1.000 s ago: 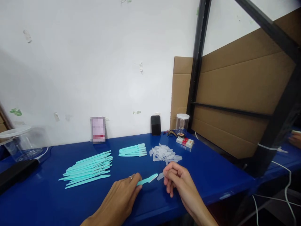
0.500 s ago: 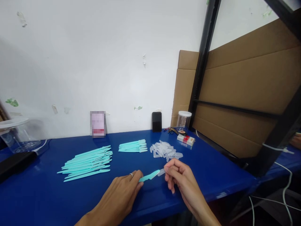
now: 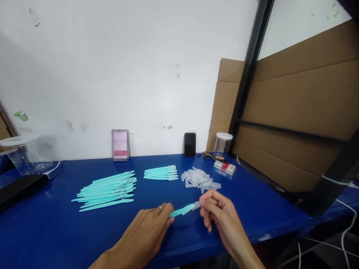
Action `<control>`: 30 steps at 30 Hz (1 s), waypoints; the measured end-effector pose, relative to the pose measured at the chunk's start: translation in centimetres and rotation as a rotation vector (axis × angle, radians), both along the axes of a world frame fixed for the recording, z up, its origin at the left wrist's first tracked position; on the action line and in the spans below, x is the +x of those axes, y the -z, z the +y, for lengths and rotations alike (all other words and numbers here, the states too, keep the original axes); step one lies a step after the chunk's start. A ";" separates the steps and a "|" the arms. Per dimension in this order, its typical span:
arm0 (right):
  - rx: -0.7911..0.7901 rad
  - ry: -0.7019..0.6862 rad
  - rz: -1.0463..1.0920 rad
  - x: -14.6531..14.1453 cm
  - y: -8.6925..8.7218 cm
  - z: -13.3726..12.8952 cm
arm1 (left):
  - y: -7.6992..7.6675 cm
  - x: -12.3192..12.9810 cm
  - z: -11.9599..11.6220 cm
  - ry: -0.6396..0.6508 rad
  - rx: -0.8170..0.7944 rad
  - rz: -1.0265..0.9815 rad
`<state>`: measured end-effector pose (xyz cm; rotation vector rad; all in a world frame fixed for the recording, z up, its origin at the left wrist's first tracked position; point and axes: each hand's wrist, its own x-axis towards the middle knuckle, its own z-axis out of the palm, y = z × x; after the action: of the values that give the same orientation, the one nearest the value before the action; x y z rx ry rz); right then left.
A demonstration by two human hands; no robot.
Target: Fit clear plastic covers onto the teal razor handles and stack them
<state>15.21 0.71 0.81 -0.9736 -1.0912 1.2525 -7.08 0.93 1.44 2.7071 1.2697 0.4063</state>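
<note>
Pinched in my left hand (image 3: 153, 226) is a turquoise eyebrow razor (image 3: 183, 211), its blade end pointing right. My right hand (image 3: 217, 213) holds a small translucent blade cover (image 3: 196, 205) between thumb and fingertips. The cover meets the razor's tip; whether it has slipped over the blade I cannot tell. Left of my hands lies a large pile of turquoise razors (image 3: 108, 188). A smaller, neater group of razors (image 3: 160, 172), with pale ends to the right, lies farther back. Beyond my right hand is a heap of loose translucent covers (image 3: 198, 177).
Along the wall stand a blurred pink card (image 3: 120, 145), a black phone (image 3: 190, 145) and a lidded clear jar (image 3: 223, 144). Keys (image 3: 206, 155) and a red-and-white box (image 3: 224, 167) lie near the jar. At left are another clear jar (image 3: 28, 158) and a black object (image 3: 22, 190).
The view has shifted slightly, so everything appears a little farther right. Both hands keep their grip, with the razor tip and the cover still close together.
</note>
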 end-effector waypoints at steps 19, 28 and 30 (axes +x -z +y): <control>0.007 -0.134 0.008 0.2 -0.3 -0.4 | 0.1 0.0 -0.4 0.043 0.178 0.084; 0.079 -0.016 -0.109 1.0 -0.5 -0.1 | -0.4 -0.3 0.5 -0.012 0.140 0.141; 0.126 0.149 -0.163 2.1 -0.7 0.2 | -1.1 -1.1 1.6 -0.079 0.152 0.121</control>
<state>17.29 0.90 1.51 -1.0544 -1.1860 0.9855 -8.14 2.56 2.55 2.8532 1.4359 0.3663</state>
